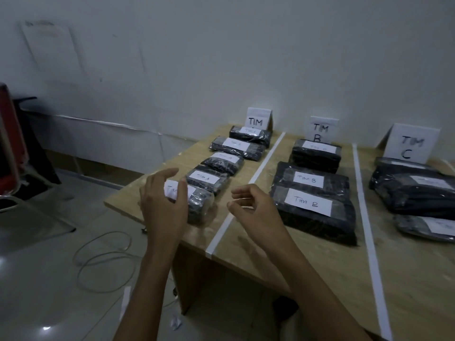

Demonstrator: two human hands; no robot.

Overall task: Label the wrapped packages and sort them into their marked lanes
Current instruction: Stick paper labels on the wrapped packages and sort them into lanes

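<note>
The wooden table is split by white tape strips into three lanes, with standing cards TIM A, TIM B and TIM C at the back. Several dark wrapped packages with white labels lie in each lane. The nearest lane A package lies at the table's front left corner. My left hand curves over its near end, fingers and thumb spread around its label. Beside it, my right hand hovers over the tape strip, fingers loosely curled and holding nothing.
Two large TIM B packages lie just right of my right hand. Lane C packages fill the far right. A white cable loops on the floor to the left, near a red and black chair.
</note>
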